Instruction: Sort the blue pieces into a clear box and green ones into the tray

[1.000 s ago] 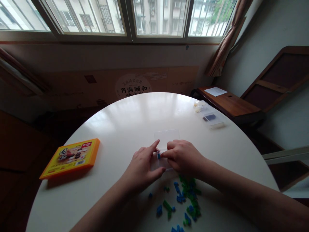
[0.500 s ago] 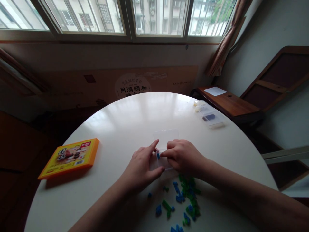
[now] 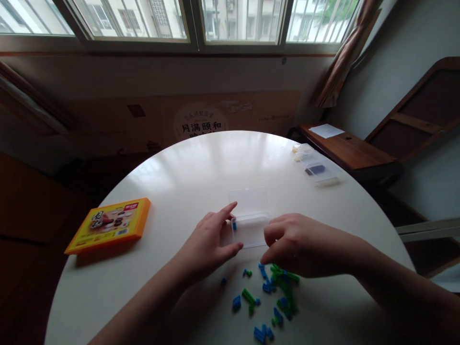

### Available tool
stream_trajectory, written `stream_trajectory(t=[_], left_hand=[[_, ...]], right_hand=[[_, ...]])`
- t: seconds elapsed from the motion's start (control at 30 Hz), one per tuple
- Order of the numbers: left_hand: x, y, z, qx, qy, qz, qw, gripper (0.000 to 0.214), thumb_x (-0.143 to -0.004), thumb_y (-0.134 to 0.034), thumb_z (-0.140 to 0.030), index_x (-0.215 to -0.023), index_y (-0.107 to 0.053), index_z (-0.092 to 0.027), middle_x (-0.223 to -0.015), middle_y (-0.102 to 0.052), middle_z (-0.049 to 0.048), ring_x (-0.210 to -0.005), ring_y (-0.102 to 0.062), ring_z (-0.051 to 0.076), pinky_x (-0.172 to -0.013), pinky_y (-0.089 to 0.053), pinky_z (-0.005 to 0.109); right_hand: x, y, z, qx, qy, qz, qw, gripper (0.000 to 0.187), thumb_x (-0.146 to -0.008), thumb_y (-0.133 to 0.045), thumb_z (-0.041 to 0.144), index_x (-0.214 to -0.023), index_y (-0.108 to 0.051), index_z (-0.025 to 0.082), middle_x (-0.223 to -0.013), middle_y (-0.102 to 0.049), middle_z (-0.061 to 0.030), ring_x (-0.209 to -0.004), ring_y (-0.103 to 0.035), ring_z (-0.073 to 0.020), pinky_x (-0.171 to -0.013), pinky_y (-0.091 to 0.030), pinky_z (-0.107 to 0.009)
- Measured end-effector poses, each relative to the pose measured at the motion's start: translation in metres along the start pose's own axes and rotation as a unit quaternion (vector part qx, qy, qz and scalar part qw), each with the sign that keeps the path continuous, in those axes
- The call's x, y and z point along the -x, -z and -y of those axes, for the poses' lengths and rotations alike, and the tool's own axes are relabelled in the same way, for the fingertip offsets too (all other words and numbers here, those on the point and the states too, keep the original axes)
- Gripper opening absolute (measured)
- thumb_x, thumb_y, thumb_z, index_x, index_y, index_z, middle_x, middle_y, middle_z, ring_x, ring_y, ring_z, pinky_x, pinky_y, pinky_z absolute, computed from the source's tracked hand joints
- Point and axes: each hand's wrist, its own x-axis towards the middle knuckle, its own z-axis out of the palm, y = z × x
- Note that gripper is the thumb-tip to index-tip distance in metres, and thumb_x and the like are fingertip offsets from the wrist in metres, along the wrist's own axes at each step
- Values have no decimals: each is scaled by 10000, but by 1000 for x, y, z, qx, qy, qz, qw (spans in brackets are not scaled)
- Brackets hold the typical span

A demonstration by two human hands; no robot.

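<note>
A clear plastic box (image 3: 251,239) with its lid (image 3: 247,197) folded back lies on the white table. A small blue block (image 3: 235,224) rests inside at its left end. My left hand (image 3: 212,242) grips that left end, thumb at the front and fingers behind. My right hand (image 3: 291,244) is off the box's right side, above the near pile, its fingers bent and apart with nothing visible in them. Below it lie loose green blocks (image 3: 287,292) and blue blocks (image 3: 259,334), with a green piece (image 3: 248,296) and a blue piece (image 3: 236,302) to the left.
On the left of the round table (image 3: 187,172) lies a yellow-orange game box (image 3: 111,223). Several clear plastic cases (image 3: 319,170) sit near the far right edge. Beyond that edge stands a wooden chair (image 3: 352,148) with paper on its seat.
My right hand has drawn out of the box and moved right and toward the pile. My left hand stays at the box's left end. The view has shifted slightly.
</note>
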Motion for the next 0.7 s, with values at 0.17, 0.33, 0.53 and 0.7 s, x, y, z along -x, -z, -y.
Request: stream_trajectory(t=[0.17, 0.33, 0.53, 0.7], left_hand=[[0, 0, 1, 7, 4, -3, 1000, 812, -735, -692, -351, -1472, -361, -269, -1210, -627, 93, -1108, -567, 288, -974, -462, 471], [1, 0, 1, 3, 11, 1, 1000, 816, -735, -689, -362, -1473, -354, -274, -1219, -621, 85, -1119, -564, 285, -971, -470, 459], [2, 3, 1, 0, 29, 5, 1000, 796, -756, -672, -368, -1476, -348, -266, -1230, -608, 96, -1110, -564, 280, -956, -481, 447], [2, 5, 2, -2, 39, -3, 999, 798, -759, -670, -368, -1479, -347, -252, -1218, -613, 98, -1083, -578, 273, -949, -485, 432]], right_hand=[[-1, -1, 5, 39, -5, 48, 998, 208, -870, -574, 170, -689, -666, 214, -692, -556, 20, -621, -459, -100, -601, -337, -248], [11, 13, 2, 49, -87, 46, 994, 190, -872, -574, 181, -723, -679, 236, -713, -609, 29, -616, -494, -93, -591, -325, -240], [18, 18, 10, 73, -118, 58, 989, 208, -879, -579, 197, -718, -699, 253, -675, -606, 40, -553, -470, -82, -547, -293, -248], [12, 9, 10, 114, -107, 52, 986, 251, -869, -577, 189, -635, -661, 220, -639, -574, 24, -530, -428, -95, -528, -275, -259]])
